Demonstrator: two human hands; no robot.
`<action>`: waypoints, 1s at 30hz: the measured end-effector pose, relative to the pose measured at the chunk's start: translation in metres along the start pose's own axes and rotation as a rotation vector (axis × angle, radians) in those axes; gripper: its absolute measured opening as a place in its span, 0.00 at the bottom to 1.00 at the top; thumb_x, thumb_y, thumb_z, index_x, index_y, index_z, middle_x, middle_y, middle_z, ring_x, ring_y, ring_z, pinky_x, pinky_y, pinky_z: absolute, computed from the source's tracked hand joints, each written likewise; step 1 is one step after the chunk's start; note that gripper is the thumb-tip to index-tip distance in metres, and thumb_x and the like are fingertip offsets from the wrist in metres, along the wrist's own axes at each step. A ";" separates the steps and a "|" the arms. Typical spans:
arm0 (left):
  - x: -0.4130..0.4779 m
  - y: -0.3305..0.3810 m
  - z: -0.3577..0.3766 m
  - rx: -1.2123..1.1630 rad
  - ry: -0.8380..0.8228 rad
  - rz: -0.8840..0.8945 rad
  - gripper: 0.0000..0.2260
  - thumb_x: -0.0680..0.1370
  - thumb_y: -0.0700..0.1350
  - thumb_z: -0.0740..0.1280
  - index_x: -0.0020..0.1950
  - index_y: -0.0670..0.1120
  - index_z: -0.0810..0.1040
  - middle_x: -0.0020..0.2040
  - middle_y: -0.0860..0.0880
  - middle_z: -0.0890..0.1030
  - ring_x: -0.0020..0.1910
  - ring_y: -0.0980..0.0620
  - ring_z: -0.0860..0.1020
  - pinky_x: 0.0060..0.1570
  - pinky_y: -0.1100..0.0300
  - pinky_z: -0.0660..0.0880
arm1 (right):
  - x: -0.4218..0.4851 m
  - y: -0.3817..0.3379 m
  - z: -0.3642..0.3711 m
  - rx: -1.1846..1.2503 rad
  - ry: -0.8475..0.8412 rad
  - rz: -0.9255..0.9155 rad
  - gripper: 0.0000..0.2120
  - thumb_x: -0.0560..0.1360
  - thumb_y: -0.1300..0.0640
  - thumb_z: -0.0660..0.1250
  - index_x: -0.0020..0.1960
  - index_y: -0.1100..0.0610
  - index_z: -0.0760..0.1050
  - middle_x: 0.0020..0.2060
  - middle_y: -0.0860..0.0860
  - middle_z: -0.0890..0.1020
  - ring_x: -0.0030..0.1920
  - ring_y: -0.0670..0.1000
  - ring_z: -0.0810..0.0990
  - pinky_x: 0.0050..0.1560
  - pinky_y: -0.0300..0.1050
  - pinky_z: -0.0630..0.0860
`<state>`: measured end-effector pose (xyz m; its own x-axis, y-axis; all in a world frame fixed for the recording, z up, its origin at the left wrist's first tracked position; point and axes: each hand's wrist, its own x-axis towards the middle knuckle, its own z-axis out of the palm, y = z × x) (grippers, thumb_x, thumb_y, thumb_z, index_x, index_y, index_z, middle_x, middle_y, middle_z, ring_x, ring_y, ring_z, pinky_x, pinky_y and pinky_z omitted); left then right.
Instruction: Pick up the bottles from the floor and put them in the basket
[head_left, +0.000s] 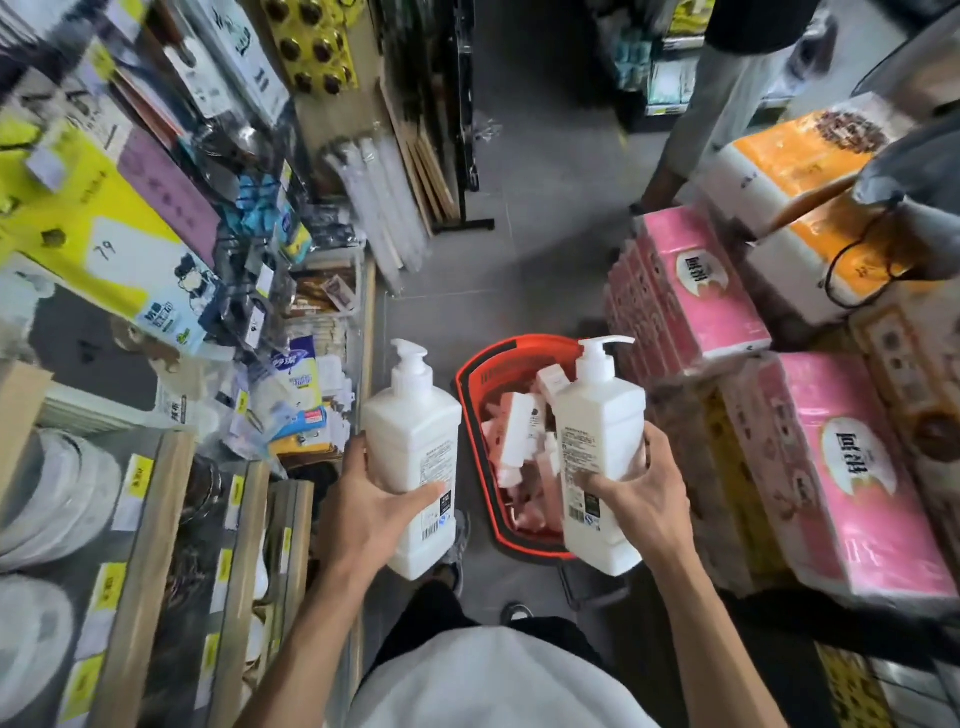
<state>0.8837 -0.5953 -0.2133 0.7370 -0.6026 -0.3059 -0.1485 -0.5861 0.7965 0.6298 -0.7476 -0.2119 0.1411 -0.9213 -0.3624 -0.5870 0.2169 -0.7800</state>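
The left bottle (410, 441) and right bottle (602, 447) are showing smooth white plastic — faintly glossy. The basket (524, 344) is showing shiny red plastic, the floor (545, 182) matt grey tile, the packs (701, 291) gleaming in film.

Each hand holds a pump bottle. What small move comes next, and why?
Probably lower the right pump bottle, gripped by the right hand, into the red basket: it appears over the open top, while the left pump bottle, in the left hand, is off to the side.
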 end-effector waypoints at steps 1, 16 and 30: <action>0.017 0.003 -0.004 -0.014 0.004 0.003 0.38 0.54 0.63 0.79 0.60 0.63 0.69 0.48 0.62 0.84 0.46 0.55 0.83 0.49 0.45 0.81 | 0.011 -0.010 0.006 0.005 0.010 0.005 0.42 0.56 0.42 0.79 0.67 0.35 0.66 0.55 0.42 0.82 0.57 0.53 0.81 0.62 0.62 0.76; 0.192 -0.034 0.087 0.003 -0.194 -0.161 0.35 0.54 0.61 0.81 0.58 0.64 0.71 0.49 0.62 0.84 0.45 0.59 0.84 0.45 0.50 0.81 | 0.104 0.065 0.099 0.155 0.194 0.419 0.34 0.55 0.44 0.83 0.56 0.33 0.71 0.51 0.40 0.83 0.49 0.37 0.82 0.45 0.41 0.78; 0.357 -0.120 0.382 0.492 -0.422 -0.025 0.36 0.55 0.66 0.75 0.57 0.57 0.65 0.51 0.55 0.82 0.46 0.46 0.81 0.46 0.51 0.78 | 0.289 0.267 0.267 0.250 0.280 0.686 0.40 0.61 0.46 0.82 0.68 0.47 0.66 0.53 0.44 0.84 0.52 0.45 0.84 0.58 0.54 0.81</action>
<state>0.9128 -0.9472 -0.6168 0.4363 -0.6881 -0.5797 -0.4937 -0.7217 0.4851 0.7273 -0.8699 -0.6611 -0.4141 -0.5946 -0.6892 -0.2688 0.8033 -0.5315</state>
